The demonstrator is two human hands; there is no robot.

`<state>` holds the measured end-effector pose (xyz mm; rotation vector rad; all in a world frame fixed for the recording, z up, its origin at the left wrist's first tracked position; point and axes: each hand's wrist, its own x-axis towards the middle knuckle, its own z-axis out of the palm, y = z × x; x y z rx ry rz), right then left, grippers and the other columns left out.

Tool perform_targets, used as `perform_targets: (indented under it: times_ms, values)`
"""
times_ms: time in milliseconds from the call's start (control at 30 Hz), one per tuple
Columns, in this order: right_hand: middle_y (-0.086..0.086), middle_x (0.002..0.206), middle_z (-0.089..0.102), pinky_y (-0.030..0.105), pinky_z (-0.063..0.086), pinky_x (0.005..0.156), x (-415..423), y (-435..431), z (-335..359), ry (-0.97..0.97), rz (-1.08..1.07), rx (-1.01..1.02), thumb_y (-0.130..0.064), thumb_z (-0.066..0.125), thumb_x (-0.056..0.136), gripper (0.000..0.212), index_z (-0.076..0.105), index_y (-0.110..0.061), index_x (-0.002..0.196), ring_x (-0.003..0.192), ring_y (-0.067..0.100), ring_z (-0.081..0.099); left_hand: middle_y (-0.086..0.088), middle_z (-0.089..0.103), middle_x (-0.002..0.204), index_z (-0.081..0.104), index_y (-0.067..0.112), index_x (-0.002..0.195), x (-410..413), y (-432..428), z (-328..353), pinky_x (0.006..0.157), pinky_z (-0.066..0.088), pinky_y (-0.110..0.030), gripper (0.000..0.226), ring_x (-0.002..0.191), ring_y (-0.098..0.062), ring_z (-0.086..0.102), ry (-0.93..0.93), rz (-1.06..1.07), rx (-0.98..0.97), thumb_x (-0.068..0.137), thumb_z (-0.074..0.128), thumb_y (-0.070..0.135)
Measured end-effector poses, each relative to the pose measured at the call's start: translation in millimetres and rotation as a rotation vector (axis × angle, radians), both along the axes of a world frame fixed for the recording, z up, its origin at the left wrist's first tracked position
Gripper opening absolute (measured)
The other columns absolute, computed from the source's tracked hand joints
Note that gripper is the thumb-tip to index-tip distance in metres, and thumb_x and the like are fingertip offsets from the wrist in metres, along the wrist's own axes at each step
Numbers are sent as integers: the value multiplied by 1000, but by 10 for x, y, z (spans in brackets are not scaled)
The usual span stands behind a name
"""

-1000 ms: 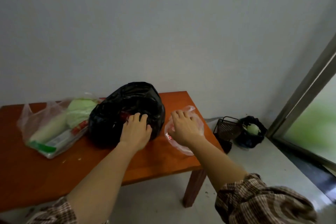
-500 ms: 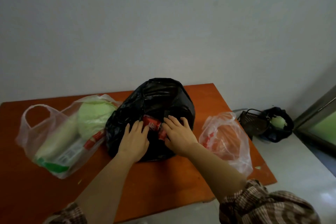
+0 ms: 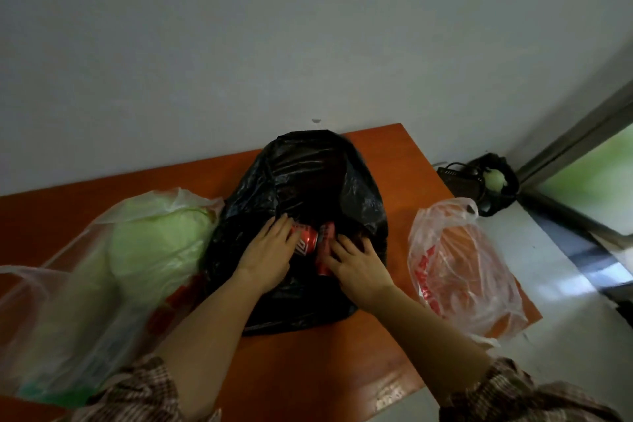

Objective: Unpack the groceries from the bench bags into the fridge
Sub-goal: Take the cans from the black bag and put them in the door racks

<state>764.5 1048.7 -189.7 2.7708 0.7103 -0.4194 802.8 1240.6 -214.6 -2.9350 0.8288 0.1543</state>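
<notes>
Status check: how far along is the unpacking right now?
Done: nothing that shows; no fridge is in view. In hand: the left hand and right hand rest on two red cans at the mouth of the black bag, neither lifted out yet. Left: those cans, the clear bag with the cabbage, and the red-printed bag, all on the bench.

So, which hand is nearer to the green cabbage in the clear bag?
Left. The left hand rests at the black bag mouth, just right of the cabbage; the right hand is farther right, past the red cans.
</notes>
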Motion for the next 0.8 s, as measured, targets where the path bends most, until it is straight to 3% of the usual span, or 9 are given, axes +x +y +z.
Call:
perform_targets:
  times_ms: [100,233,300,367,433,500,633,733,800]
  values:
    - [8,140,52,52,39,102,46,67,-37,-30,69,-44,-23,55,79,55,53,-19,134,134,26,43,-17,58,129,55,5,130,103,60,-129,106,36,-41,86,122,-32,54,39,6,-33,50,84,19]
    - [16,157,16,55,14,113,147,114,-91,14,178,-167,-15,52,92,64,23,-12,149,146,31,9,-14,67,109,65,6,117,255,88,-215,88,52,-41,87,99,-29,66,5,-2,-120,34,89,15]
    - [14,154,25,53,22,111,168,135,-141,0,195,-190,-20,56,91,61,31,-15,146,144,31,18,-14,66,112,62,7,122,326,62,-201,86,52,-39,81,100,-29,64,19,12,-145,45,87,14]
    - [9,146,42,49,34,106,178,140,-199,6,202,-223,-29,63,86,57,45,-21,139,137,27,35,-13,54,130,44,9,139,370,35,-199,97,44,-39,74,117,-30,51,67,39,-181,71,74,13]
    - [10,146,41,48,35,106,201,142,-244,-7,256,-231,-29,59,88,54,45,-21,139,136,28,36,-8,41,142,25,12,148,419,20,-213,103,36,-37,72,127,-29,39,105,78,-150,85,61,16]
    - [7,143,45,46,38,104,240,146,-195,-34,275,-222,-31,58,88,49,50,-26,136,134,26,40,-5,37,145,18,14,150,471,8,-222,103,35,-35,74,128,-28,33,131,117,-115,88,59,20]
    - [7,136,52,47,40,102,311,122,-153,-31,247,-173,-35,68,80,49,56,-30,128,128,24,48,-5,42,138,26,15,145,542,-4,-203,96,40,-36,74,127,-28,32,212,167,-138,83,66,26]
    - [3,113,66,45,51,87,304,141,-92,-39,125,-50,-42,85,51,66,67,-30,113,109,21,62,-5,44,135,31,15,143,549,54,-212,95,43,-36,76,124,-28,35,260,225,-222,79,70,32]
    - [5,117,65,51,48,88,280,99,-83,-84,2,79,-41,87,45,81,63,-24,120,113,24,60,-7,47,133,34,14,142,513,106,-188,96,42,-36,79,121,-28,39,290,269,-334,76,72,34]
